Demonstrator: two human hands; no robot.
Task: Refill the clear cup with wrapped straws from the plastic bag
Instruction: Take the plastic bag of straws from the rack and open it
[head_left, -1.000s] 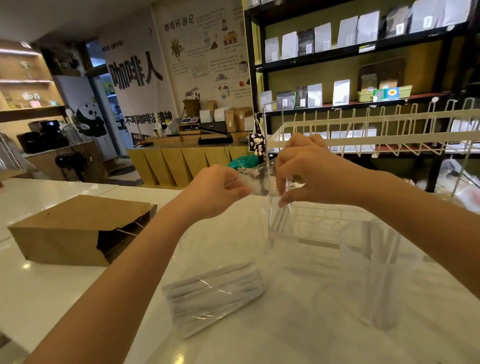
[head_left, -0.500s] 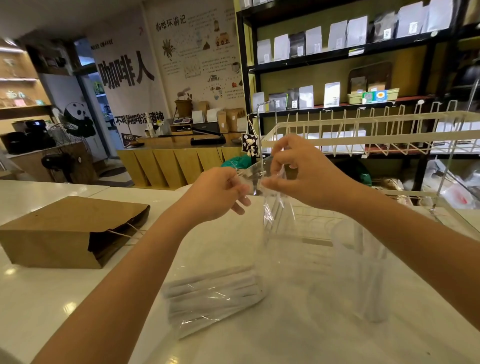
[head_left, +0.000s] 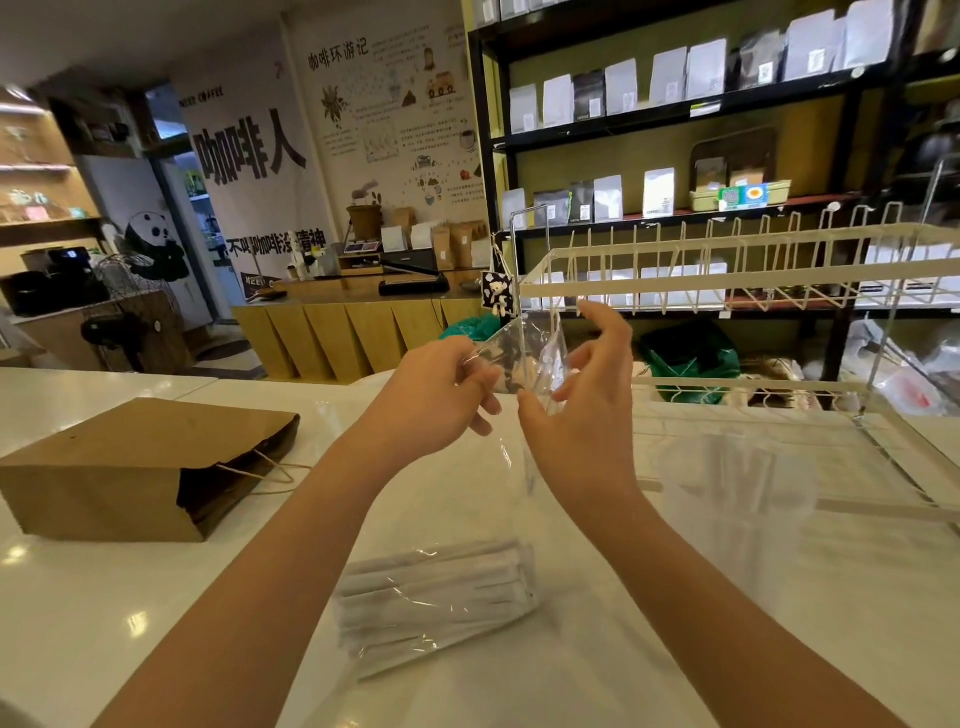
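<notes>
I am opening the plastic bag. I hold its top up in the air, above the wrapped straws that lie in its bottom on the white counter. My left hand pinches one edge. My right hand is spread, fingers loose beside the other edge. The clear cup stands right of the bag. Next I think I must reach in for straws.

Both forearms reach forward, raised. The left hand is pinched closed, while the right hand is spread, fingers loosely curved.
</notes>
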